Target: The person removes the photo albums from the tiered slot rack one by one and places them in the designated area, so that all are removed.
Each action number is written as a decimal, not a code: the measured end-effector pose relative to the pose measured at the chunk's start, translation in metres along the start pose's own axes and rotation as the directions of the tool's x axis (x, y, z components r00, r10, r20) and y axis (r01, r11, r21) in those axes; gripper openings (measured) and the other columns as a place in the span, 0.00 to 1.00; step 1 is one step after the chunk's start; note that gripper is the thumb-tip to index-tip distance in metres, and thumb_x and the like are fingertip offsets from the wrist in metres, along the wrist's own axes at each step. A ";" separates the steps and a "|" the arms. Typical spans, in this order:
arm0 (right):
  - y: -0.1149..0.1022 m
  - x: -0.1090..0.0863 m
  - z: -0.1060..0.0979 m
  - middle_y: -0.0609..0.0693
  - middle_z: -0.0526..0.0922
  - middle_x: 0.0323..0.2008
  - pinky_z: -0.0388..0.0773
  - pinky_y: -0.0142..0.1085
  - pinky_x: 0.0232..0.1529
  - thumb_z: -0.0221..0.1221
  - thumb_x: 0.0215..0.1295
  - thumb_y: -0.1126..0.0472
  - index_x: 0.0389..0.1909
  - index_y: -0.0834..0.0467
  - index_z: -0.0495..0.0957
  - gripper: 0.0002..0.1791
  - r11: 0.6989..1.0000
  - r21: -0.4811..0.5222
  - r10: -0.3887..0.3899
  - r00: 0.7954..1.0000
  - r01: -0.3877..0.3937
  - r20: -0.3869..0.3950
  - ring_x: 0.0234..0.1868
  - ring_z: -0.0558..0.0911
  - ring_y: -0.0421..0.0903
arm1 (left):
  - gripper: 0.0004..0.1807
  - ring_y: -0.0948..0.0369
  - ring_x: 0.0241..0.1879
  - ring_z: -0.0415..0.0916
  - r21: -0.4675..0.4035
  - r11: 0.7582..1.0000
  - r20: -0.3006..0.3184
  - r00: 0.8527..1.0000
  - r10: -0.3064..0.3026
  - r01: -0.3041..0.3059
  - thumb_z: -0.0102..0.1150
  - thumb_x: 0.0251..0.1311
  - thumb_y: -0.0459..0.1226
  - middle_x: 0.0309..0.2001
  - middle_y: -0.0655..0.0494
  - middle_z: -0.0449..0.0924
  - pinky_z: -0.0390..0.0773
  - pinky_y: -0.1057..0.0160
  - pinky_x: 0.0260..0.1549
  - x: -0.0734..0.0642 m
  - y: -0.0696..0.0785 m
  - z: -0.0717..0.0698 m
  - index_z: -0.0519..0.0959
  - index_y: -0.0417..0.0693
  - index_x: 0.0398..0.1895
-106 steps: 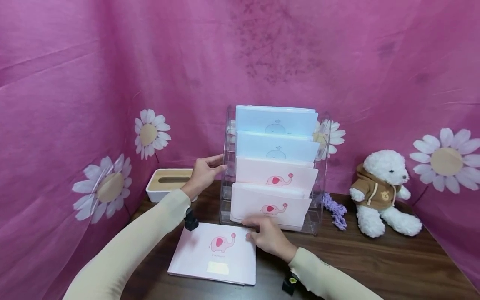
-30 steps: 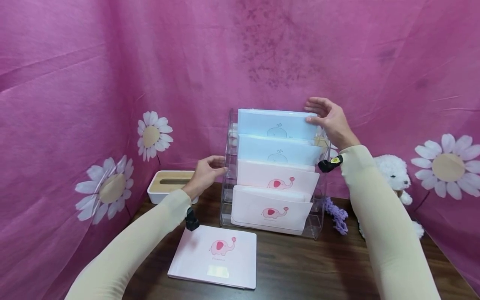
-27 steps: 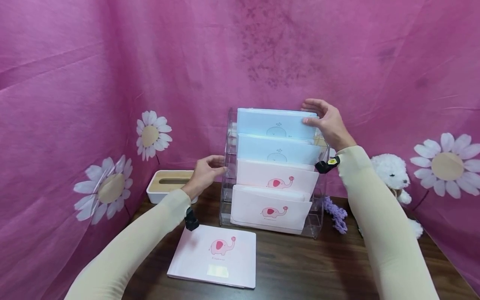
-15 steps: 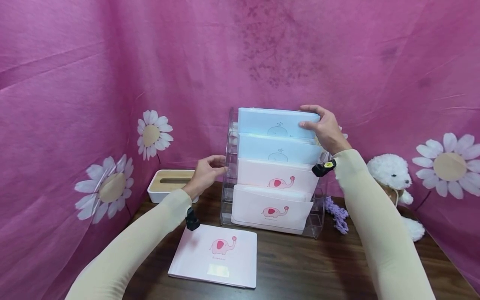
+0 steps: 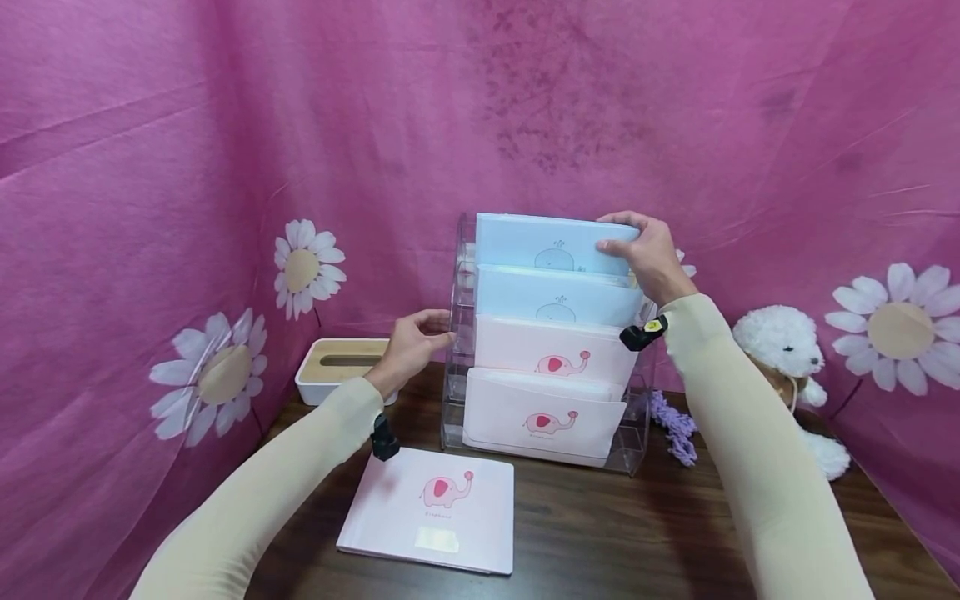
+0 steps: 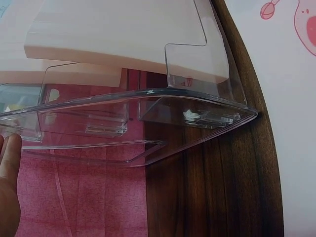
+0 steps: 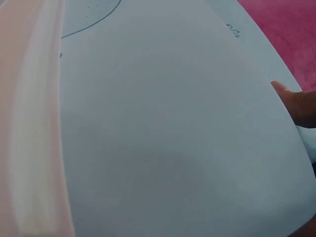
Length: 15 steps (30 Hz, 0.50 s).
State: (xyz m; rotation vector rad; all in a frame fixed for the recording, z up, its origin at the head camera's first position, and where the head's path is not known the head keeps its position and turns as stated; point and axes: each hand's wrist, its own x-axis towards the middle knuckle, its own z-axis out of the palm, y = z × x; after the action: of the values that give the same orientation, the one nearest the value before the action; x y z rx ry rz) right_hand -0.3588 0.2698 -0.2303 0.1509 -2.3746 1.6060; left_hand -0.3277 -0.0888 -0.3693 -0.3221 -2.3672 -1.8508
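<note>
A clear acrylic tiered rack [image 5: 457,392] stands on the wooden table, holding light blue whale booklets in its upper tiers and pink elephant booklets [image 5: 551,346] in the lower ones. My right hand [image 5: 651,258] pinches the top blue whale booklet [image 5: 525,242] by its upper right corner, thumb in front and fingers behind. In the right wrist view a blue booklet [image 7: 173,123] fills most of the picture. With fingers extended, my left hand [image 5: 408,346] touches the rack's left side panel; its fingertips [image 6: 12,148] show at the left wrist view's edge.
Flat on the table in front of the rack lies a pink elephant booklet [image 5: 427,533]. A white tissue box with a wooden lid [image 5: 315,379] stands behind my left forearm. Right of the rack are a purple knitted piece [image 5: 675,425] and a white teddy bear [image 5: 776,337], partly covered by my right sleeve.
My right hand has gone from the lowest pink booklet up to the top blue one, slid inward and taken its corner. The blue booklet has risen slightly. My left hand stays at the rack.
</note>
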 end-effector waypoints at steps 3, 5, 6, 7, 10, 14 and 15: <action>-0.002 0.000 0.001 0.44 0.83 0.49 0.82 0.30 0.46 0.69 0.63 0.62 0.59 0.50 0.81 0.22 0.999 -0.039 0.012 1.000 -0.012 -0.012 0.42 0.84 0.39 | 0.23 0.53 0.54 0.80 -0.004 1.000 0.002 1.000 -0.004 0.004 0.69 0.60 0.33 0.52 0.44 0.84 0.81 0.64 0.50 -0.001 0.000 0.000 0.80 0.43 0.59; -0.004 0.000 0.002 0.47 0.82 0.52 0.83 0.34 0.49 0.68 0.64 0.62 0.60 0.48 0.81 0.23 0.998 -0.061 0.025 0.999 -0.026 -0.021 0.43 0.84 0.40 | 0.23 0.52 0.54 0.80 -0.009 1.000 0.004 1.000 -0.007 0.007 0.69 0.60 0.33 0.53 0.44 0.84 0.81 0.65 0.49 -0.001 0.001 0.000 0.80 0.43 0.60; -0.004 0.000 0.002 0.48 0.82 0.54 0.83 0.35 0.50 0.68 0.64 0.61 0.60 0.47 0.80 0.23 0.997 -0.066 0.033 0.999 -0.034 -0.024 0.44 0.84 0.40 | 0.23 0.52 0.54 0.80 -0.009 1.000 0.005 1.000 -0.008 0.008 0.69 0.60 0.33 0.53 0.44 0.83 0.81 0.66 0.48 -0.001 0.001 0.000 0.80 0.43 0.60; -0.005 -0.001 0.002 0.49 0.82 0.55 0.83 0.36 0.50 0.68 0.65 0.61 0.61 0.45 0.80 0.23 0.997 -0.068 0.041 0.999 -0.042 -0.026 0.44 0.85 0.40 | 0.23 0.52 0.54 0.80 -0.009 1.000 0.006 1.000 -0.011 0.011 0.69 0.60 0.33 0.53 0.44 0.83 0.81 0.66 0.48 -0.002 0.001 0.000 0.80 0.43 0.60; -0.004 -0.001 0.002 0.50 0.82 0.57 0.84 0.35 0.50 0.68 0.64 0.62 0.62 0.44 0.81 0.25 0.997 -0.071 0.041 0.999 -0.043 -0.030 0.44 0.85 0.40 | 0.23 0.52 0.54 0.80 -0.011 1.000 0.008 1.000 -0.012 0.013 0.69 0.60 0.33 0.53 0.43 0.83 0.80 0.67 0.47 -0.002 0.001 0.000 0.80 0.43 0.60; -0.006 -0.001 0.002 0.51 0.82 0.58 0.85 0.39 0.53 0.68 0.64 0.64 0.62 0.43 0.81 0.26 0.997 -0.068 0.038 0.999 -0.040 -0.036 0.45 0.85 0.40 | 0.23 0.52 0.54 0.80 -0.013 1.000 0.010 1.000 -0.005 0.005 0.69 0.60 0.33 0.53 0.43 0.83 0.81 0.66 0.48 -0.002 0.001 -0.001 0.80 0.43 0.60; -0.007 -0.001 0.002 0.51 0.82 0.59 0.85 0.41 0.55 0.68 0.64 0.64 0.62 0.44 0.81 0.26 0.997 -0.064 0.039 0.999 -0.041 -0.036 0.46 0.85 0.41 | 0.23 0.52 0.54 0.80 -0.013 1.000 0.010 1.000 -0.002 0.002 0.69 0.60 0.33 0.53 0.43 0.84 0.81 0.66 0.48 -0.001 0.001 -0.001 0.80 0.43 0.60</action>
State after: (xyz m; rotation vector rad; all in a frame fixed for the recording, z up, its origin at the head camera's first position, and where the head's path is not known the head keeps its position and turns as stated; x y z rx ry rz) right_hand -0.3562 0.2652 -0.2256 0.0626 -2.4148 1.5337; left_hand -0.3266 -0.0896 -0.3687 -0.3310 -2.3637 -1.8703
